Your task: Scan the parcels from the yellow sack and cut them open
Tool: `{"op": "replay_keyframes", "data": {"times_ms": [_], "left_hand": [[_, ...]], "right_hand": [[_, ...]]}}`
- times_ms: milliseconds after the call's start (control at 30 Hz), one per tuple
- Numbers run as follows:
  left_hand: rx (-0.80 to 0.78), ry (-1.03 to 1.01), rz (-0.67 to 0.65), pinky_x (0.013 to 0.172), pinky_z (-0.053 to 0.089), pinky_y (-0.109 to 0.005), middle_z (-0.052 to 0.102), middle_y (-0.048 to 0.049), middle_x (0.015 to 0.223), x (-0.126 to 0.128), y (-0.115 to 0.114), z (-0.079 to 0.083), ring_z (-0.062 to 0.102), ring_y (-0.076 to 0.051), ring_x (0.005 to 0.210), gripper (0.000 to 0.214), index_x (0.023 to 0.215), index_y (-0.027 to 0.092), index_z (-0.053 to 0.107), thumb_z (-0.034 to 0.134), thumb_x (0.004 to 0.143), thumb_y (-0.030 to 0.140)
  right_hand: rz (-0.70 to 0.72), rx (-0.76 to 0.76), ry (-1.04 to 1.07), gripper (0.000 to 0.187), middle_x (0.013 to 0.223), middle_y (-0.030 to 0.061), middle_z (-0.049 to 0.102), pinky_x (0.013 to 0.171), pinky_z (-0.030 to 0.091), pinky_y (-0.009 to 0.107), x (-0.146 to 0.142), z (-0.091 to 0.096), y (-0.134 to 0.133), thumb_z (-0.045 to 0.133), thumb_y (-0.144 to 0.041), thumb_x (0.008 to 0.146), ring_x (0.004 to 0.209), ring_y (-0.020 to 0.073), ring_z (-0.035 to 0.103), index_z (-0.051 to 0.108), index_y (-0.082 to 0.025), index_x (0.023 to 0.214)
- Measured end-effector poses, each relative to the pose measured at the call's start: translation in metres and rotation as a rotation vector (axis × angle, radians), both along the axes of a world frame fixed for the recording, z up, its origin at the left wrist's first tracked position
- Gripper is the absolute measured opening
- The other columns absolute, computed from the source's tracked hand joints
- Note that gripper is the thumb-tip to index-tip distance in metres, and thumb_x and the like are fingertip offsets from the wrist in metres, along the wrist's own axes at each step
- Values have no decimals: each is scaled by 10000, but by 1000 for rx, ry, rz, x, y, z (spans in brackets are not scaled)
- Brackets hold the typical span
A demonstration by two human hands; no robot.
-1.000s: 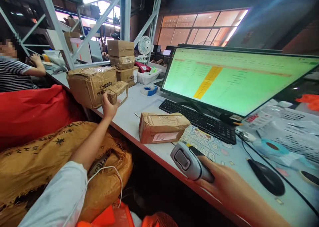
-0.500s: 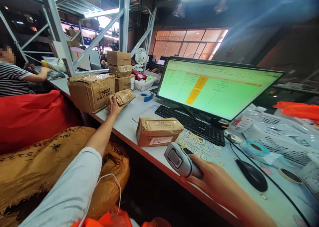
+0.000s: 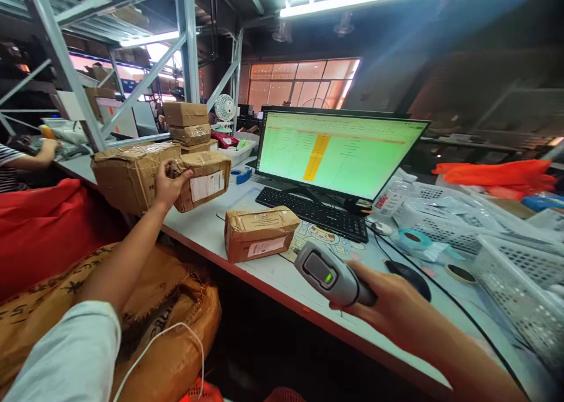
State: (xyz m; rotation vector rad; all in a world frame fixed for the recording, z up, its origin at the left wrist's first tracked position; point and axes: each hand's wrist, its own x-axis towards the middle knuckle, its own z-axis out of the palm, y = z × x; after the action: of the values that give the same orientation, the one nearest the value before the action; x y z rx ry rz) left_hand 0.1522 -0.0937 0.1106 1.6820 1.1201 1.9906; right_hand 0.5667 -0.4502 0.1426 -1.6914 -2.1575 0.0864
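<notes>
My left hand (image 3: pixel 168 184) grips a tape-wrapped cardboard parcel (image 3: pixel 203 181) and holds it up above the desk, its white label facing me. Beside that hand stands a large battered cardboard box (image 3: pixel 134 176). My right hand (image 3: pixel 383 296) is wrapped around the handle of a grey handheld barcode scanner (image 3: pixel 332 275), whose small green light is lit. The scanner's head points left, toward the raised parcel. A second taped parcel (image 3: pixel 259 233) lies on the desk between my hands, with a pink-and-white label on its side.
A monitor (image 3: pixel 339 152) showing a green spreadsheet stands behind a black keyboard (image 3: pixel 312 214). A mouse (image 3: pixel 408 275) and white mesh baskets (image 3: pixel 520 290) are at right. Stacked boxes (image 3: pixel 185 126) stand at the back. A burlap sack (image 3: pixel 145 325) lies below the desk edge. A co-worker's arm (image 3: pixel 30 161) is at far left.
My left hand has lifted the small parcel off the desk and turned its label toward me. The scanner's green light now shows. The whole view has shifted as my head moved.
</notes>
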Motion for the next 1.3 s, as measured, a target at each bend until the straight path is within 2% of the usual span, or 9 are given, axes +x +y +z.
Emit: {"op": "replay_keyframes", "data": {"times_ms": [200,367,600,733,833,933,1067,1200,1300], "left_hand": [[147,-90,-374,1043,553,-415,668,-82,1276,56,-86,50,670,-274,1179,676,1310,241,578,871,750,483],[110,-113,-480,982,578,-369,698,-71,1195,103,-124,49,700,-256,1106,694,1310,232,591,892,736,480],[40,-134,-481,955,584,-346,699,-92,1228,120,-120,38,702,-252,1100,737,1317,218,601,916,696,458],[92,-171,-401,1011,574,-377,681,-89,1262,101,-104,38,694,-252,1124,705,1317,218,605,896,721,457],[171,-180,-266,1045,558,-382,668,-77,1253,80,-77,35,678,-244,1137,722,1332,217,593,904,721,445],[199,-175,-139,1055,548,-403,654,-83,1242,65,-40,19,667,-248,1131,774,1356,198,563,908,712,453],[83,-150,-53,1087,518,-473,639,-124,1277,71,-1,-35,644,-290,1175,808,1326,168,564,902,668,492],[-58,-54,-34,1176,429,-528,591,-168,1366,94,-3,-97,566,-340,1319,797,1346,171,552,871,698,509],[-71,17,-111,1217,382,-527,526,-182,1464,104,-21,-123,501,-348,1409,851,1445,188,480,833,758,544]], "right_hand": [[119,189,0,416,864,55,763,598,483,267,-10,39,-2,741,-482,890,660,202,684,662,-205,1191],[107,196,-89,308,809,22,750,591,454,248,-18,55,-8,748,-471,891,636,178,673,655,-218,1040],[37,187,-136,314,826,21,762,562,433,240,-14,55,-13,814,-408,851,628,173,673,646,-217,1036],[0,190,-150,340,822,15,763,554,424,239,-13,53,-11,846,-377,829,632,180,680,660,-226,1070],[-29,172,-142,357,829,9,765,559,431,241,-9,48,-7,854,-350,819,653,188,691,664,-228,1097],[-57,136,-129,343,856,18,769,583,453,248,-2,41,0,846,-347,820,698,203,708,666,-225,1086],[-97,70,-111,308,892,30,778,608,477,265,5,32,9,819,-386,831,732,217,714,664,-230,1046],[-118,28,-90,256,870,37,775,604,477,272,7,28,20,787,-408,838,710,217,702,661,-236,980],[-108,28,-77,253,829,43,763,590,475,272,5,26,29,758,-442,849,677,209,683,668,-235,965]]}}
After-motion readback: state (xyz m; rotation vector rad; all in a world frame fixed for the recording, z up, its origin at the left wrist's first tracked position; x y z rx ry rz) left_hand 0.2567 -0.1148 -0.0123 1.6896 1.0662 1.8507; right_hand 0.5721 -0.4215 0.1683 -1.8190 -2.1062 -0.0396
